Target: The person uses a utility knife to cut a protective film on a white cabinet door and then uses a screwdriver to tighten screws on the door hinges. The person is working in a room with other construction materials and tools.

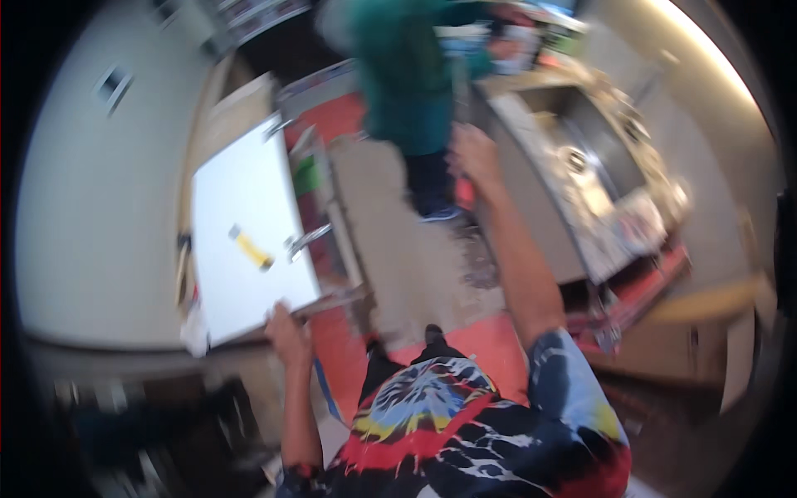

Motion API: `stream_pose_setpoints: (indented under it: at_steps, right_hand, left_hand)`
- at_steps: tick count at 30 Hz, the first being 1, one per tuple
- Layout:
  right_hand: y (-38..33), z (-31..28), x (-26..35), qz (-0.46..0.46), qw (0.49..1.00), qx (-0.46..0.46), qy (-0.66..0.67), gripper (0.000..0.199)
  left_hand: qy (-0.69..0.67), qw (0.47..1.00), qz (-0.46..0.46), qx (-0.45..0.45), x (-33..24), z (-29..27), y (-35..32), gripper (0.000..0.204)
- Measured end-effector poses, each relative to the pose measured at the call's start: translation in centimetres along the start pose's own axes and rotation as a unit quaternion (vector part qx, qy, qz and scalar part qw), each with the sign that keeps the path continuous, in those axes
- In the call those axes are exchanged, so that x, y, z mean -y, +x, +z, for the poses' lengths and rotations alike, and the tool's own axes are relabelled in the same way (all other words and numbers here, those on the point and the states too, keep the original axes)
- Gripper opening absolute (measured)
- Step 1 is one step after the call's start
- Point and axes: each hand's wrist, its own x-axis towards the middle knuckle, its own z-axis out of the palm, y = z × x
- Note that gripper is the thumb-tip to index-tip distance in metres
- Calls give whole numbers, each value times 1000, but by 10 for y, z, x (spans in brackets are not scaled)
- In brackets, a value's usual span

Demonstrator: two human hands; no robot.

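Observation:
A white cabinet door [249, 282] lies flat at the left, with metal hinges [307, 241] along its right edge. On it rests a yellow tool with dark ends [251, 250]. My left hand [289, 336] has its fingers closed at the door's near right corner. Stretched forward, my right hand [476, 156] is closed around what looks like a red-handled tool [465, 193]; a thin greyish shaft seems to rise above the fist. Motion blur hides the tool's exact kind.
Ahead, a person in a green top [403, 75] stands close to my right hand. A counter with a sink [602, 133] runs along the right, cluttered at its rim. Red sheeting [490, 349] and brown covering [390, 241] lie on the floor. An open cabinet frame [344, 224] borders the door.

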Motion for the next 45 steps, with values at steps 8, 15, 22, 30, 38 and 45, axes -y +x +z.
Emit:
stream_pose_setpoints:
  at_steps: [8, 15, 22, 30, 38, 45]
  right_hand:
    - [-179, -16, -210, -24, 963, 59, -262, 24]
    - [-273, 82, -186, -52, 951, 127, -279, 21]
    - [-315, 180, -161, 32, 961, 109, -251, 29]
    - [-377, 249, -136, 79, 973, 74, -203, 32]
    - [-384, 277, -167, -15, 957, 114, -267, 34]
    - [-387, 291, -145, 61, 969, 89, -221, 34]
  left_hand:
    - [66, 995, 24, 69, 10, 8, -18, 84]
    - [38, 999, 20, 26, 49, 2, -18, 74]
    - [26, 1000, 5, -13, 156, -9, -28, 74]
    - [25, 999, 45, 4, 255, -29, -41, 73]
    - [0, 995, 41, 86, 270, -38, -29, 68]
    - [-72, 988, 118, 62, 302, -51, -30, 67]
